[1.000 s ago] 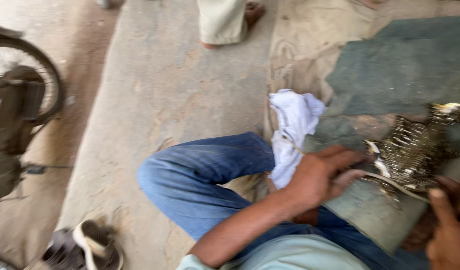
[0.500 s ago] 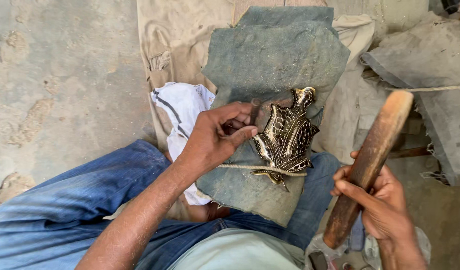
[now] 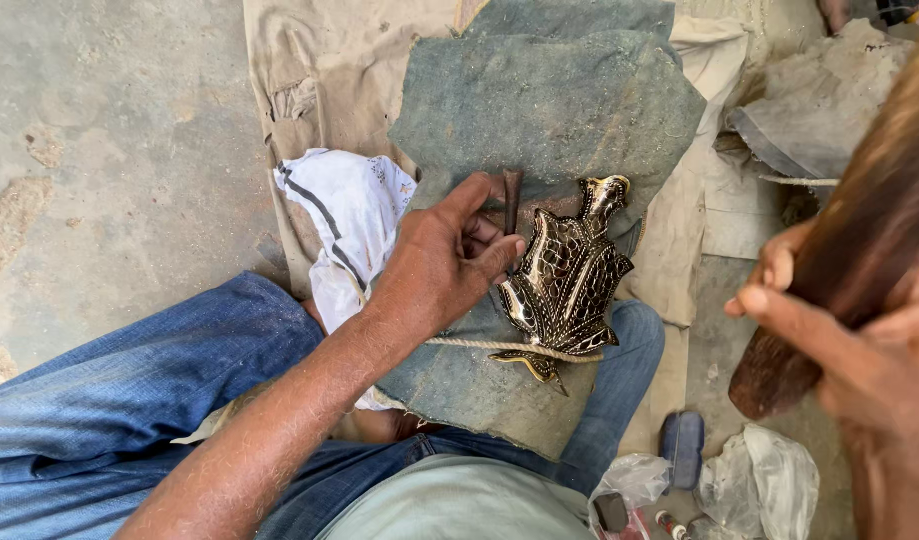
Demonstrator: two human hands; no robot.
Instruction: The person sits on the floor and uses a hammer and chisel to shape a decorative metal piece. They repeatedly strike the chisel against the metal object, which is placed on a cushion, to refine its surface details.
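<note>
Head view: left hand (image 3: 445,265) grip pinches a punch (image 3: 513,200) beside the brass ornament (image 3: 568,280); right hand (image 3: 860,340) clenches a mallet (image 3: 860,250) (blurred).

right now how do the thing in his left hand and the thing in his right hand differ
The left hand pinches a thin dark metal punch; the right hand grips a thick brown wooden mallet. The punch stands upright by the brass fish ornament; the mallet is raised, slanted, well clear of it. The punch looks sharp in view, the mallet blurred. Both are hand tools.
</note>
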